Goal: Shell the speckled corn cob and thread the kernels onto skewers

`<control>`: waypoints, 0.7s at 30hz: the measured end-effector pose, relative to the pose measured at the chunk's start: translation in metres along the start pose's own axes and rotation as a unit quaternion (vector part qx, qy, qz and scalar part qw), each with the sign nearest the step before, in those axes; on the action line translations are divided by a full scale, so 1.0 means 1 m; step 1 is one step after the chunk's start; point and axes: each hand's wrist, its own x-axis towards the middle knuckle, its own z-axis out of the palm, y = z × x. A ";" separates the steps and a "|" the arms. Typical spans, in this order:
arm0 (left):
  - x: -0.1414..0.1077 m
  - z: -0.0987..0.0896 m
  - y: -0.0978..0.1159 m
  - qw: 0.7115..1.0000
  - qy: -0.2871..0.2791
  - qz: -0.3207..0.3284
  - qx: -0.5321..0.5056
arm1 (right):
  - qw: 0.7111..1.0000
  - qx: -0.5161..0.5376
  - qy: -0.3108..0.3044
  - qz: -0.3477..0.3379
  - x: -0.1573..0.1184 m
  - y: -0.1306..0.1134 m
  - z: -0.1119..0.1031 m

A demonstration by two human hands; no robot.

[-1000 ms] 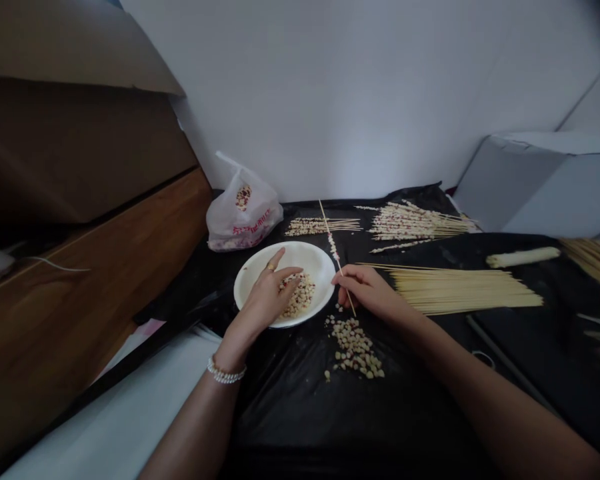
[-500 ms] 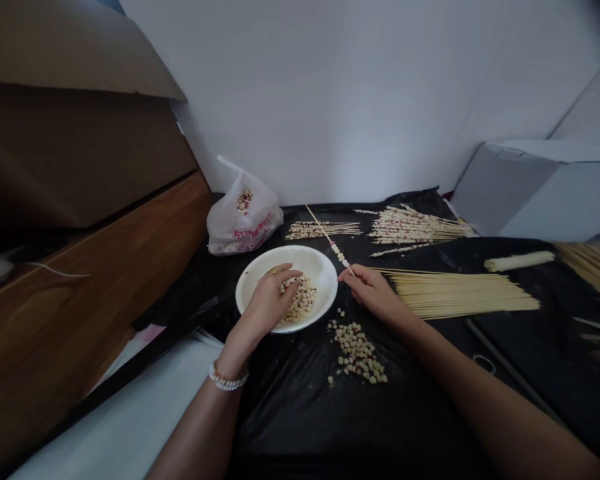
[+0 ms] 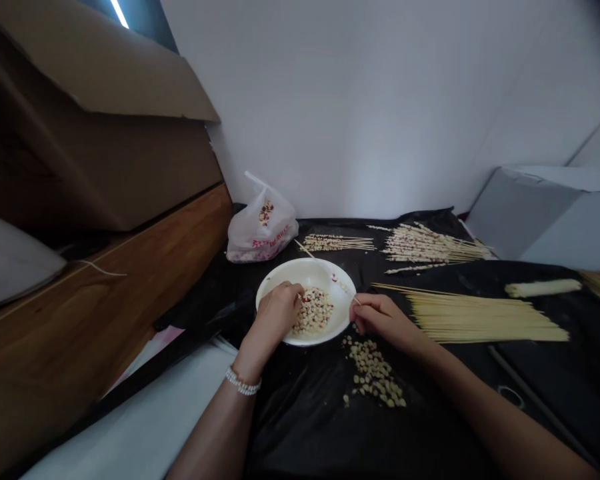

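Observation:
A white bowl holds loose cream and dark-red kernels that look like corn. Over its left side, my left hand is closed in a pinch just above the kernels; whatever sits between the fingertips is too small to make out. At the bowl's right rim my right hand grips the lower end of a thin wooden skewer. Several kernels are threaded on the skewer near that hand, and its bare tip points up and left across the bowl. More loose kernels lie on the black sheet below the right hand.
Behind the bowl stands a white plastic bag. Filled skewers lie in a small bundle and a larger pile. Bare skewers lie to the right, near a pale roll. A cardboard box stands left, a white box right.
My left hand's fingers have gone from spread over the kernels to pinched together. The skewer now slants lower over the bowl. The whole view has shifted, moving things down and right.

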 end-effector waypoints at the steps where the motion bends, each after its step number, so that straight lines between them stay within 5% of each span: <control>1: 0.001 0.001 -0.001 1.000 0.012 0.004 -0.011 | 1.000 0.003 -0.005 0.002 0.000 -0.001 -0.001; 10: 0.006 0.004 -0.004 0.995 -0.039 0.024 -0.093 | 0.999 -0.025 0.036 0.010 0.010 0.007 -0.008; 21: 0.008 0.003 -0.002 0.986 -0.145 0.028 -0.074 | 0.995 -0.081 0.063 0.018 0.013 0.006 -0.013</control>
